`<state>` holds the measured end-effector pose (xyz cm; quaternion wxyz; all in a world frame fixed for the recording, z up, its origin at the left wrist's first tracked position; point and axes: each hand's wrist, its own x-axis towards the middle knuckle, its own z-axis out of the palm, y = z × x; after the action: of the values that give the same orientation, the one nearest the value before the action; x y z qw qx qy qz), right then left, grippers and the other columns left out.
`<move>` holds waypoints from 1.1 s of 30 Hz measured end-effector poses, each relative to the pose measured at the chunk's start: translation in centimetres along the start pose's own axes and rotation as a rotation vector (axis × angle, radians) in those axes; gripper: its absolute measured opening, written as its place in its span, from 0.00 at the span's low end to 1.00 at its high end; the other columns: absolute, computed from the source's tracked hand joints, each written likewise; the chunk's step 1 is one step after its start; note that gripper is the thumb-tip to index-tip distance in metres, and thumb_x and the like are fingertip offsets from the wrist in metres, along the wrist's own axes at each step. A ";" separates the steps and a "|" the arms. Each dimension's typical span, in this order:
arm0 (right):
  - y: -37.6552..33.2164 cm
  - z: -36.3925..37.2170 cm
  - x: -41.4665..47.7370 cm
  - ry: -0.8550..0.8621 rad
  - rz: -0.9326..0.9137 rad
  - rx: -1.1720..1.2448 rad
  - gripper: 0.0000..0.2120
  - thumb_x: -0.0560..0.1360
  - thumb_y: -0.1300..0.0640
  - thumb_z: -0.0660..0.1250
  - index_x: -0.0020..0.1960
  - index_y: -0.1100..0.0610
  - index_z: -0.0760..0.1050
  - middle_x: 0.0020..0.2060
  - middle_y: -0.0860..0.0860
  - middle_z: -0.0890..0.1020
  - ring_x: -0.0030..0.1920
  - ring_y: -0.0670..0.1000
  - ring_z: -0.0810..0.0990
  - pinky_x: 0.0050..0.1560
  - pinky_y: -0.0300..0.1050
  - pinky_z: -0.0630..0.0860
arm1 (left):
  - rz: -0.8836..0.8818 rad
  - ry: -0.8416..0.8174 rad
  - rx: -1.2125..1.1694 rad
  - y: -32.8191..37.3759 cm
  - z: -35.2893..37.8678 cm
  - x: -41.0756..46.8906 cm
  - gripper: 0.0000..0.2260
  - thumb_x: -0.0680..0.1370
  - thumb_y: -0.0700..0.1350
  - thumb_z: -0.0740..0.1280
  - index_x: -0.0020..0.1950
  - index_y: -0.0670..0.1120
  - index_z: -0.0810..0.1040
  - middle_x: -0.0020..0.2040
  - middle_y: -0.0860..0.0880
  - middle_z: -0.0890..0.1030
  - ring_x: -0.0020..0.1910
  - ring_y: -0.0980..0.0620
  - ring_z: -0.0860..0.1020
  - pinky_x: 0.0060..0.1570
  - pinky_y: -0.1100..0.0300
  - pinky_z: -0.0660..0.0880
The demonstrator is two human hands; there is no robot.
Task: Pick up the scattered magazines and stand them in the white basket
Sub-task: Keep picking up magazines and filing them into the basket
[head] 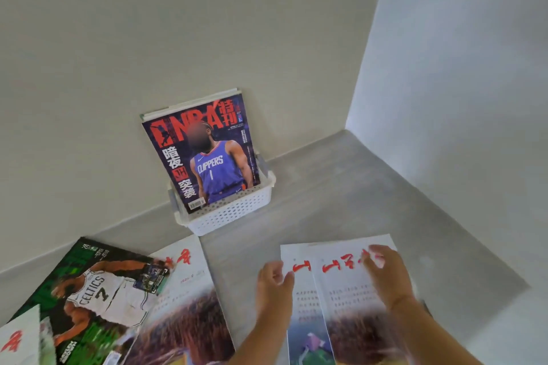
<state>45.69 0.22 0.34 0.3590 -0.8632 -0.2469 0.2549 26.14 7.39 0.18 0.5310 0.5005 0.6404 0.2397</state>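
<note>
Meeting pale walls [178, 24], grey surface [355, 201], white basket [231, 213]

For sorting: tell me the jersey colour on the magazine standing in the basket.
Blue, on the magazine in the basket; head view.

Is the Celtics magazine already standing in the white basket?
No, the Celtics magazine lies flat at the left, apart from the white basket.

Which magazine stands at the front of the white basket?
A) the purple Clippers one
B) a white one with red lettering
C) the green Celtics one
A: the purple Clippers magazine stands in the white basket; the green Celtics magazine lies flat outside it, and the left hand pinches a white magazine.
</note>
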 end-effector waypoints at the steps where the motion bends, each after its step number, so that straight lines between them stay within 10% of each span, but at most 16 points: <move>1: 1.7 -1.0 -0.7 0.028 0.034 -0.045 0.15 0.74 0.58 0.68 0.59 0.60 0.76 0.61 0.60 0.76 0.61 0.60 0.74 0.66 0.52 0.68 | -0.044 -0.047 0.012 -0.4 1.1 -1.2 0.13 0.74 0.38 0.68 0.58 0.42 0.75 0.57 0.43 0.79 0.51 0.48 0.77 0.50 0.60 0.73; 10: 8.5 -5.4 -4.2 0.048 0.239 -0.115 0.23 0.73 0.52 0.68 0.65 0.59 0.70 0.61 0.60 0.75 0.59 0.61 0.74 0.62 0.55 0.71 | -0.301 -0.178 0.042 -1.3 6.2 -5.4 0.07 0.76 0.39 0.63 0.53 0.42 0.74 0.49 0.47 0.78 0.39 0.52 0.74 0.30 0.65 0.68; 16: 8.7 -6.5 -2.6 0.000 0.398 0.147 0.17 0.74 0.61 0.67 0.61 0.66 0.74 0.58 0.63 0.78 0.59 0.62 0.75 0.62 0.51 0.70 | -0.413 -0.198 -0.091 -1.2 6.3 -4.4 0.02 0.77 0.37 0.63 0.48 0.41 0.74 0.52 0.40 0.78 0.54 0.39 0.77 0.56 0.45 0.77; 19: 8.5 -6.3 -2.4 -0.066 0.424 0.201 0.13 0.76 0.65 0.62 0.59 0.67 0.75 0.55 0.63 0.79 0.53 0.61 0.76 0.56 0.51 0.72 | -0.347 -0.305 -0.036 -0.6 6.4 -5.1 0.07 0.78 0.37 0.62 0.54 0.43 0.75 0.53 0.43 0.79 0.47 0.47 0.77 0.48 0.54 0.77; 24: 8.0 -5.1 -3.0 -0.098 0.358 0.209 0.09 0.75 0.66 0.60 0.54 0.63 0.72 0.49 0.60 0.78 0.46 0.56 0.74 0.49 0.49 0.70 | -0.144 -0.394 0.032 0.2 6.0 -6.0 0.14 0.79 0.38 0.60 0.64 0.44 0.72 0.65 0.44 0.75 0.65 0.43 0.72 0.66 0.49 0.68; 29: 6.2 -5.0 -2.2 -0.134 0.243 0.432 0.13 0.75 0.69 0.62 0.58 0.61 0.67 0.51 0.61 0.76 0.49 0.57 0.75 0.52 0.51 0.72 | 0.052 -0.427 -0.032 2.6 3.1 -5.0 0.07 0.79 0.42 0.62 0.54 0.51 0.75 0.53 0.53 0.80 0.52 0.54 0.78 0.46 0.69 0.75; 33: 2.3 -4.7 -0.5 -0.298 0.162 0.429 0.08 0.76 0.67 0.62 0.52 0.58 0.74 0.45 0.55 0.79 0.45 0.52 0.77 0.45 0.44 0.73 | 0.135 -0.393 -0.022 5.1 -0.1 -3.1 0.10 0.79 0.44 0.63 0.59 0.49 0.76 0.56 0.51 0.81 0.55 0.51 0.79 0.61 0.55 0.75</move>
<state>48.76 -3.88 1.63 0.4717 -0.7374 -0.1675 0.4536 27.77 6.58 5.87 0.6340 0.5734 0.4869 0.1794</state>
